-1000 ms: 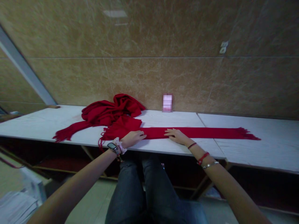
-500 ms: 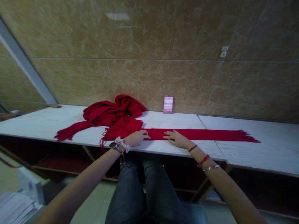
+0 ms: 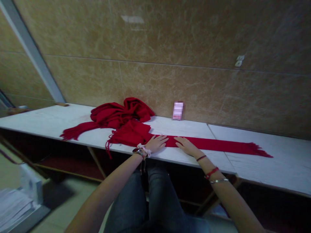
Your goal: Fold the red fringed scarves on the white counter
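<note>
A red fringed scarf stretches in a long, narrow strip along the white counter, its fringe at the right end. My left hand rests flat on the strip, fingers stretched out. Close to its right, my right hand also lies on the strip with its fingers extended. Neither hand grips anything. Left of my hands, a folded fringed red piece lies at the front of the counter; whether it joins the strip I cannot tell. Behind it sits a crumpled heap of red cloth, with one fringed end trailing left.
A small pixelated upright object leans by the marbled wall behind the counter. Dark open shelves run below the counter. Papers lie in a light-coloured box at the lower left.
My left hand has slid right along the scarf, closer to my right hand, and its fingers have flattened out. The right hand stays on the scarf. The view has tilted slightly.
</note>
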Action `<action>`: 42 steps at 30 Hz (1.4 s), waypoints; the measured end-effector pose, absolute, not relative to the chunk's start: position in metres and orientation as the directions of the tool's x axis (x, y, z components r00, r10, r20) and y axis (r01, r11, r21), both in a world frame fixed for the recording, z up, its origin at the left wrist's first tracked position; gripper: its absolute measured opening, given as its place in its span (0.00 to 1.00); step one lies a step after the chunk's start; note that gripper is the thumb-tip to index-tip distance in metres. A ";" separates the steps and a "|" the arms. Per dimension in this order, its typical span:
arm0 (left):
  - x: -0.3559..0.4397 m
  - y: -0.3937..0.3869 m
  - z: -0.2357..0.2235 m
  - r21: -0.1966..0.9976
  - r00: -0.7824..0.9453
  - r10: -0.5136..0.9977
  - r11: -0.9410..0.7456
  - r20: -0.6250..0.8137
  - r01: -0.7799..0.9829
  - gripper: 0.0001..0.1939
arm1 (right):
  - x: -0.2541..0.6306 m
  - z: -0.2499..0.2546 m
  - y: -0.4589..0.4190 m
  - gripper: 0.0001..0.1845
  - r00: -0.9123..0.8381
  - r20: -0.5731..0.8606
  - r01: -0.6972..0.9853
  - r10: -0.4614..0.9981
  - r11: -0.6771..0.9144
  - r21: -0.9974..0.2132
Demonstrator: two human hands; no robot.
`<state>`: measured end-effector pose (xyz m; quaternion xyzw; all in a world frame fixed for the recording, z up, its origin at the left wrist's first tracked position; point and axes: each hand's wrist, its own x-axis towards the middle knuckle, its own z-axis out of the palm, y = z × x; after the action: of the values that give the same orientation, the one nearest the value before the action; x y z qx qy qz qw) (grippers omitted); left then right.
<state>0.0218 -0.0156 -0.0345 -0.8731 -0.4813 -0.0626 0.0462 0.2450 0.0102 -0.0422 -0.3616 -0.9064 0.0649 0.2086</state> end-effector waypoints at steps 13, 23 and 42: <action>0.024 -0.024 -0.039 0.043 0.171 0.897 -0.206 0.408 0.978 0.18 | 0.250 -0.046 0.010 0.23 -0.549 0.247 0.796 0.798 0.590 -0.134; 0.028 -0.028 -0.030 0.041 0.574 0.737 -0.627 0.357 0.778 0.15 | 0.250 -0.048 0.014 0.23 -0.571 0.290 0.766 0.768 0.625 -0.149; 0.031 -0.030 -0.027 0.019 0.461 0.806 -0.503 0.371 0.864 0.14 | 0.247 -0.042 0.011 0.23 -0.619 0.333 0.709 0.711 0.689 -0.153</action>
<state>0.0313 -0.0304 -0.0271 -0.8503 -0.4912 -0.1682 0.0863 0.2465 0.0114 -0.0417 -0.3945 -0.8997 0.0031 0.1866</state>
